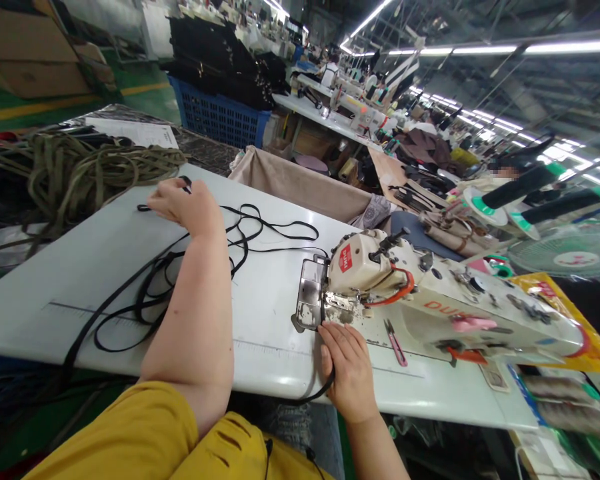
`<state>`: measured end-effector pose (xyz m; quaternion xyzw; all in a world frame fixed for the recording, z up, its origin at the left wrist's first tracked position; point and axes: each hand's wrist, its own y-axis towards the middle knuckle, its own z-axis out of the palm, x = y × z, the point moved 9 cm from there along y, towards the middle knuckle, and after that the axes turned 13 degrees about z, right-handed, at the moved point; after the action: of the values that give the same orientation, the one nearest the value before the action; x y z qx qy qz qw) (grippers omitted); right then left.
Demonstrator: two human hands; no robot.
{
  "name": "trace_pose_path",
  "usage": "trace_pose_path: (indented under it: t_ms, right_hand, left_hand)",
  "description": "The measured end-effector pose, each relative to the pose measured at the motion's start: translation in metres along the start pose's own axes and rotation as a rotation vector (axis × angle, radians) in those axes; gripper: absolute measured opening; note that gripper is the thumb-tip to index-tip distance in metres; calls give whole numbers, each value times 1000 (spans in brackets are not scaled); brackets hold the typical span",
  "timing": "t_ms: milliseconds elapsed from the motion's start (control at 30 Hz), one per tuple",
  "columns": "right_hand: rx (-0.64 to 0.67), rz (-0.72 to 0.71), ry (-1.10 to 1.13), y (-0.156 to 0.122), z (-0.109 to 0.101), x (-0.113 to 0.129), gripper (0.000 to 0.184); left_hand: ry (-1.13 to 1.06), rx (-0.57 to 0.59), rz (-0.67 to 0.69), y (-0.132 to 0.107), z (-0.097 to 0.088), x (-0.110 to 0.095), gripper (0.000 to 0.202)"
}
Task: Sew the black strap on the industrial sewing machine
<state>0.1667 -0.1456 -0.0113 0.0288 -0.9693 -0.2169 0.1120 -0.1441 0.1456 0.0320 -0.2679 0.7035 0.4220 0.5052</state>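
Observation:
My left hand is raised over the left part of the white sewing table, its fingers curled around a black narrow strap, bits of which show on both sides of the fist. More of the black strap lies in loose loops on the tabletop beneath and beside that forearm. At the sewing machine, my right hand rests just in front of the needle area. Its fingers press together on a length of strap that runs from under the palm toward the presser foot. The needle itself is hidden.
Pink-handled thread snips lie right of my right hand. A heap of olive straps sits at the far left. Behind the table are a beige cloth bin and a blue crate. Thread cones and a fan stand right.

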Motion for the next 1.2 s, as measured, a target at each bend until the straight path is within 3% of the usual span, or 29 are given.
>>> trace_pose_path:
  t_ms: [100, 200, 267, 333, 467, 567, 700, 767, 933, 1067, 1200]
  right_hand:
    - [-4, -12, 3, 0, 0, 0, 34]
    - [-6, -16, 6, 0, 0, 0, 36]
    - [-8, -13, 6, 0, 0, -1, 38]
    - [-8, -18, 4, 0, 1, -1, 39]
    - [-17, -44, -3, 0, 1, 1, 40]
    - [-24, -52, -13, -1, 3, 0, 38]
    - [-30, -68, -20, -2, 4, 0, 36]
    - [-27, -69, -20, -2, 5, 0, 36]
    - [-27, -68, -22, -1, 5, -1, 35]
    - [-31, -79, -28, -1, 5, 0, 34]
    - [-41, -85, -41, 0, 5, 2, 32]
  left_hand:
    - [2, 104, 85, -6, 3, -12, 22]
    - [-28, 46, 352, -19, -7, -42, 12]
    - [-63, 124, 517, -36, 2, -60, 12]
    - [-57, 341, 645, -64, 26, -72, 16]
    - [136, 1023, 905, -158, 88, -68, 18]
    - [185, 1219, 986, -204, 101, -51, 26]
    - [214, 1276, 1013, -220, 105, -35, 22]
    - [227, 1273, 1008, -217, 107, -31, 17]
    - [222, 1246, 930, -201, 112, -26, 31]
    - [196, 1178, 777, -174, 114, -21, 28]
    - [155, 1051, 527, -132, 114, -10, 21]
